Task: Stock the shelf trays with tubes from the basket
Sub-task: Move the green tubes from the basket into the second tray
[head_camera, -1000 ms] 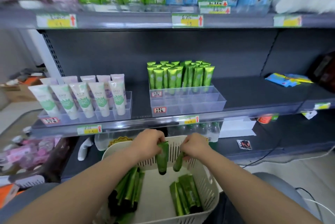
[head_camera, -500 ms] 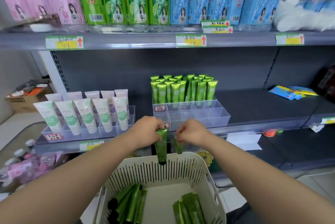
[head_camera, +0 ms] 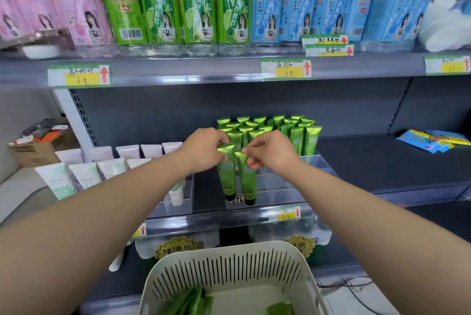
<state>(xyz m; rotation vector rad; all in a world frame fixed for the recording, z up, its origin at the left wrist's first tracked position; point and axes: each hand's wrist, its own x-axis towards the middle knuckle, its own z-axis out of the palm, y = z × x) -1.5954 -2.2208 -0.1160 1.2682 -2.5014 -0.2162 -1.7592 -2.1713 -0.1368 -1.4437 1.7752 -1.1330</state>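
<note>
Tubes, two, green: left tube [head_camera: 226, 177] pinched by its flat crimped top in left hand [head_camera: 204, 151], right tube [head_camera: 248, 182] same way in right hand [head_camera: 270, 154]. Fingers of both hands curled onto the crimps; nothing else held. Both tubes hang cap-down, near upright, side by side & about touching, over front-left part of the tray [head_camera: 288, 187]. Can't tell if caps are inside a slot.

Why held so, my read: the crimp is the thin, stiff bit, easy to pinch. The dark cap looks like the heavy end, so the tube hangs plumb & should drop straight into a slot. One per hand = two slots per trip.

Stocked tubes [head_camera: 298, 136] fill tray's back rows, cap-down, crimps up, so they stand packed & show their fronts. Tray's front rows bare. Judged roughly half done.

Materials:
- Tubes: glossy metallic-green skin, soft body, prob. dents if squeezed. Caps dark, round.
- Tray: clear hard plastic, thin dividers, square slots.
- Basket [head_camera: 229, 258], below & in front of tray: cream plastic, slotted wall, rounded corners. Spare tubes [head_camera: 193, 302] lie loose inside.
- Left of tray: white tubes [head_camera: 86, 177], matte, cap-down.
- Above tray: bottles [head_camera: 198, 14], clear w/ bright labels.
</note>
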